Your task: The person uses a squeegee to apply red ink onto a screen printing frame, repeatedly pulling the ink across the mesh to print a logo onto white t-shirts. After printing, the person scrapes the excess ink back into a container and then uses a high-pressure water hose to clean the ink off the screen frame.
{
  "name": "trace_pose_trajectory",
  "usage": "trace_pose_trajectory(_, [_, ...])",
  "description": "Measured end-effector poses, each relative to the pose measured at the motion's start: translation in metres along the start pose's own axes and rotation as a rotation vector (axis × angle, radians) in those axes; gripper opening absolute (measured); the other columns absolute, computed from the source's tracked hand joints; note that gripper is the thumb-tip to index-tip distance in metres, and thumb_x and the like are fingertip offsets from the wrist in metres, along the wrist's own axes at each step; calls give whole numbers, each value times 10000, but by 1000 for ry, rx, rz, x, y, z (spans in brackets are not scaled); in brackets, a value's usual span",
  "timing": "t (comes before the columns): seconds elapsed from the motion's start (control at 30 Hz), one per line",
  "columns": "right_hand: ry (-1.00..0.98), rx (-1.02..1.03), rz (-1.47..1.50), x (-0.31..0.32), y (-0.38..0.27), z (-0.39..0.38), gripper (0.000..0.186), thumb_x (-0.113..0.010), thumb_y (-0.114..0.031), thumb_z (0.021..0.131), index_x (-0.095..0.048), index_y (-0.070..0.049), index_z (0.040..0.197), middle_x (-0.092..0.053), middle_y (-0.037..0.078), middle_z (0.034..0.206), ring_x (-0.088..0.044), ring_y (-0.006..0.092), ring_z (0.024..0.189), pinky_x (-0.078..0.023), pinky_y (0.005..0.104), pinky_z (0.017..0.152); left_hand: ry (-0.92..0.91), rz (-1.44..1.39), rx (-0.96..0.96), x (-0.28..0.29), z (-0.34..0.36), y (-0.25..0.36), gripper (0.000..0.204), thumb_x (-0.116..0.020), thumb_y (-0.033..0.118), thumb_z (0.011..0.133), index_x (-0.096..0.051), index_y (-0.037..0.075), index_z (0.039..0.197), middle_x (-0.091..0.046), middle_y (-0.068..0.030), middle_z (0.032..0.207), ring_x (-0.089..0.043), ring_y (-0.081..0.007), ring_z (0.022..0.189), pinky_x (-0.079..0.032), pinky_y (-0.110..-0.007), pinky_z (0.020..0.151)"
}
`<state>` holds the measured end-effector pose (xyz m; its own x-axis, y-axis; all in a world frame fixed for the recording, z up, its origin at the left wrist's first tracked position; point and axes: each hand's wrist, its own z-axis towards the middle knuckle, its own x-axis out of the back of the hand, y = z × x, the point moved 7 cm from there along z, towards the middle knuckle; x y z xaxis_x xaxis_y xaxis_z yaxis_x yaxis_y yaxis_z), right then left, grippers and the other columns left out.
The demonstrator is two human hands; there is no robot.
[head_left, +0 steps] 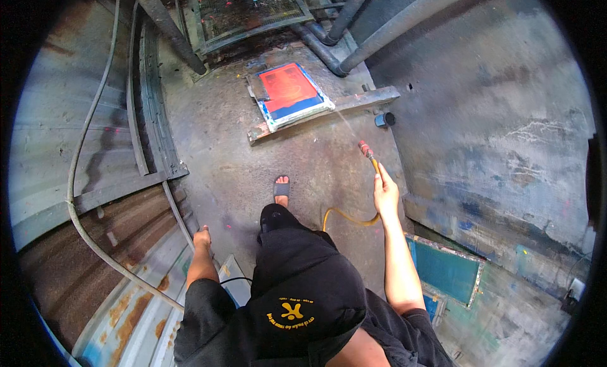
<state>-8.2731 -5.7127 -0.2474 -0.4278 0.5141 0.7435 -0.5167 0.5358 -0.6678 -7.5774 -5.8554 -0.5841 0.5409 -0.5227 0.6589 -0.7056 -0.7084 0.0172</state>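
My right hand (386, 191) is closed around a yellow hose, just behind its red spray nozzle (366, 149). A thin jet of water runs from the nozzle toward the near right corner of a screen-printing frame (297, 119). Red colour covers most of the frame's mesh, with blue along its near and right sides. The frame lies tilted, its near edge resting on a wooden beam (360, 102). Low at my left side hangs my left hand (202, 236), close to a thin grey rail; its fingers are mostly hidden from above.
A small blue-black can (384, 119) lies by the right wall. Another framed screen (446, 269), blue-green, leans near my right arm. The yellow hose (346, 216) loops behind me. Pipes (341, 63) and a mesh rack (250, 16) stand ahead; a grey cable (79, 152) runs along the left wall.
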Motion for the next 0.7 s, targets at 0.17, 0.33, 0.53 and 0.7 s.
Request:
trace_pose_trajectory(0.17, [-49, -61, 5, -5, -29, -12, 393, -574, -247, 1016, -659, -55, 1348, -702, 255, 1197, -679, 396, 1146, -527, 408, 983, -284, -234, -242, -25, -24, 51, 598, -593, 556, 1002, -708, -28, 944, -675, -124, 741, -617, -204, 626, -509, -393, 594])
trace_pose_trajectory(0.33, [9, -30, -19, -9, -43, -27, 372, -577, -184, 1013, -650, -1, 1328, -710, 245, 1206, -691, 380, 1130, -539, 414, 962, -245, 48, -910, 35, -163, 201, 505, -611, 500, 1012, -699, 22, 1150, -732, -94, 939, -668, -235, 905, -524, -386, 861])
trace_pose_trajectory(0.53, [-30, -277, -156, -23, -47, -51, 342, -585, -170, 986, -692, -16, 1272, -719, 259, 1130, -684, 428, 1099, -542, 434, 948, -384, -59, -760, 71, -130, 205, 537, -600, 500, 1018, -696, -27, 1056, -720, -72, 879, -655, -160, 790, -528, -348, 746])
trace_pose_trajectory(0.7, [33, -135, -99, -23, -92, -52, 350, -596, -187, 986, -686, -16, 1278, -710, 273, 1144, -699, 407, 1091, -550, 426, 943, -372, 154, -434, 65, -2, 139, 539, -616, 507, 1004, -694, -26, 970, -698, -89, 821, -630, -191, 691, -525, -360, 676])
